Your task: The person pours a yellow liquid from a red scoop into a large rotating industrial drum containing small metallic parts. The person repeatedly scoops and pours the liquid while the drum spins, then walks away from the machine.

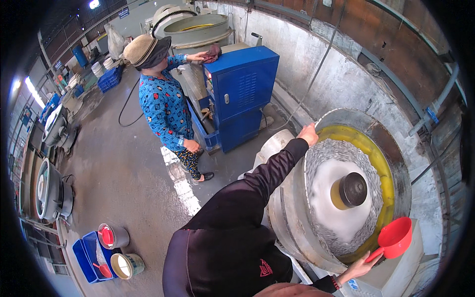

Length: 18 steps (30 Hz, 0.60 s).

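A large round vibratory tub [401,198] with a yellow lining stands at the right. Many small grey pieces [324,157] fill its ring. White foam or powder [324,190] covers them around the dark-capped centre post [353,189]. At the tub's far edge, my left hand [308,134] is closed over the rim, its arm stretched out in a dark sleeve. My right hand [360,267] grips the handle of a red plastic dipper [396,238] beside the near right rim. The dipper is tilted; I cannot tell what its bowl contains.
A co-worker [166,99] in a blue patterned shirt holds a cloth [213,53] on a blue cabinet [242,94]. Another round tub [198,37] stands behind. Two buckets [118,237] and blue bins [85,257] sit on the floor at lower left. A concrete wall [316,64] runs behind the tub.
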Each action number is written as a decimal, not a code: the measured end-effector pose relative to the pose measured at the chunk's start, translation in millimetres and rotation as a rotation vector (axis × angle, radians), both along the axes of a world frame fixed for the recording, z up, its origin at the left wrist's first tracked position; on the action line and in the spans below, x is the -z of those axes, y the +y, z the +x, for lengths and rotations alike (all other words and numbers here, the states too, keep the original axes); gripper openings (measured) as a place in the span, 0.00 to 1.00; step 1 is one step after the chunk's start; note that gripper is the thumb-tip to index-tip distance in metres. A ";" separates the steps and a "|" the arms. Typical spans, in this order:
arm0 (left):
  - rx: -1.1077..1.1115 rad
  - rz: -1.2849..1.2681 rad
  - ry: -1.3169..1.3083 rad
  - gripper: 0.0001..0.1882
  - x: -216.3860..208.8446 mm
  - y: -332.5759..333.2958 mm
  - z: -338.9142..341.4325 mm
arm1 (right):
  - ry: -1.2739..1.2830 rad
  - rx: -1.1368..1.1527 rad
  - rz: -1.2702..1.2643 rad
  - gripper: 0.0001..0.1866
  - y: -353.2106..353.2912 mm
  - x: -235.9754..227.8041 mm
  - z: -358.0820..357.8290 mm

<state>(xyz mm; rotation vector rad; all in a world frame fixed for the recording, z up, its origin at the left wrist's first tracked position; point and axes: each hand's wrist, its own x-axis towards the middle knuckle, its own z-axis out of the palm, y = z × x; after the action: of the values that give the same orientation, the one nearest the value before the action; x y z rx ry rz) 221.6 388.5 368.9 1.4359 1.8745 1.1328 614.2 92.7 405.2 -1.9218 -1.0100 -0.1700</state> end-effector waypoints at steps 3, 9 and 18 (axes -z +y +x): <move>0.011 0.023 -0.017 0.20 -3.7 1.9 -3.3 | -0.064 -0.034 0.034 0.27 1.9 -4.0 -0.5; -0.008 0.029 -0.021 0.20 -4.5 6.7 -7.4 | -0.051 -0.014 -0.035 0.27 4.3 -10.1 -4.1; -0.004 -0.007 -0.031 0.20 -7.4 0.5 0.5 | -0.085 0.001 -0.050 0.27 2.7 -4.8 0.7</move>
<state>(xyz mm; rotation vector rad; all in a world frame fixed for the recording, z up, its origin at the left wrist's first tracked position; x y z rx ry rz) 222.0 389.0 376.3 1.4038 1.8591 1.1422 614.9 95.4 410.0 -1.9741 -1.0786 -0.2312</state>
